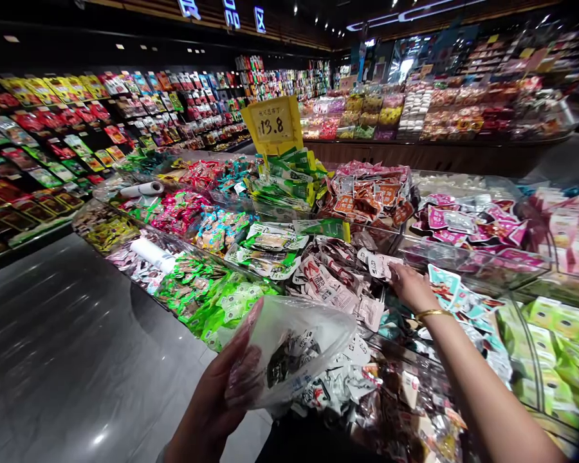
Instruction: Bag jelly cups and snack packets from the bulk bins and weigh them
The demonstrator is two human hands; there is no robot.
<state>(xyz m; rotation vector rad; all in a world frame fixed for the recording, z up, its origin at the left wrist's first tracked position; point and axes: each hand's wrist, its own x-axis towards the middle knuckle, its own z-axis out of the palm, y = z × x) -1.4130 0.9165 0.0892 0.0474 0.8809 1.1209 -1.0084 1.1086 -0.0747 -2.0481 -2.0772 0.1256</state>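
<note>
My left hand (231,379) grips a clear plastic bag (313,318), whose mouth faces right. Several small dark-and-white snack packets (294,357) show inside the bag. Farther forward, my right hand (412,286), with a gold bangle (434,314) on the wrist, has its fingers closed on a white snack packet (380,264). The packet is over a bin of white-and-brown snack packets (325,283). Teal-and-white packets (448,286) lie just right of my right hand.
Clear dividers split the display into bins of wrapped snacks. A yellow price sign (273,125) reading 13.8 stands behind green packets (289,180). Rolls of plastic bags (152,254) lie on the left bins. Grey floor (87,360) runs along the left, with stocked wall shelves (77,116) beyond.
</note>
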